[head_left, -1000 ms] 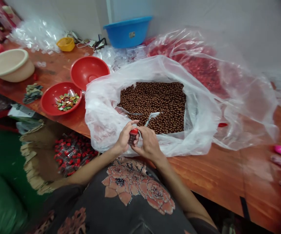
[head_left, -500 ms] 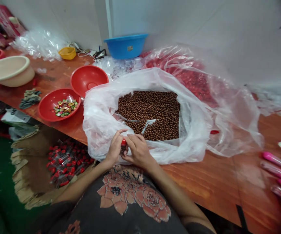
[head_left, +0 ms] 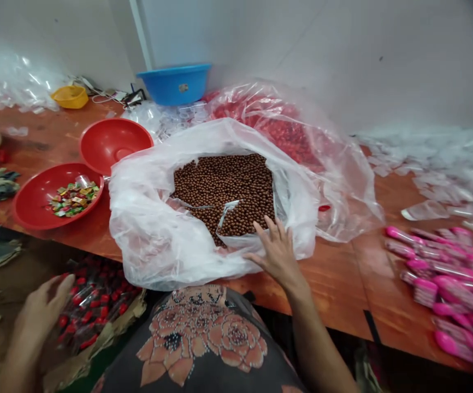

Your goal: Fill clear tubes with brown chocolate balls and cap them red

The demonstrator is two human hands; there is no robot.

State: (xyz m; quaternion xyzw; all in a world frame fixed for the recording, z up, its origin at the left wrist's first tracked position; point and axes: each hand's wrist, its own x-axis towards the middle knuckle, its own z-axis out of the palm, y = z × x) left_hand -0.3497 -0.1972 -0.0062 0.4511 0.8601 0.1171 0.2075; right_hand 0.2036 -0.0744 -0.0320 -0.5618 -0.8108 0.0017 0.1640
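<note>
My left hand (head_left: pixel 45 307) hangs over a torn cardboard box (head_left: pixel 97 349) below the table's edge, its fingers apart and somewhat blurred; I see nothing held. Beside its fingertips lie several small clear containers with red caps (head_left: pixel 97 300). My right hand (head_left: pixel 276 248) is spread open at the near right rim of a large white plastic bag (head_left: pixel 154 240). It holds nothing, and its fingertips reach just over the bag's opening. Round brown chocolate-like balls (head_left: pixel 236 174) fill the bag. A clear scoop-like piece (head_left: pixel 229 208) lies partly among them.
Left of the bag, a red bowl (head_left: pixel 27 204) holds small wrapped pieces, with another red bowl (head_left: pixel 113 139) behind. A blue basin (head_left: pixel 175 87) and a clear bag of red pieces (head_left: pixel 277 123) stand farther back. Pink-capped tubes (head_left: pixel 449 273) and clear tubes (head_left: pixel 429 210) lie right.
My hands were together around a small red-capped container before the bag. They have parted: the left moved down left to the box, the right opened and moved right. The view has turned right.
</note>
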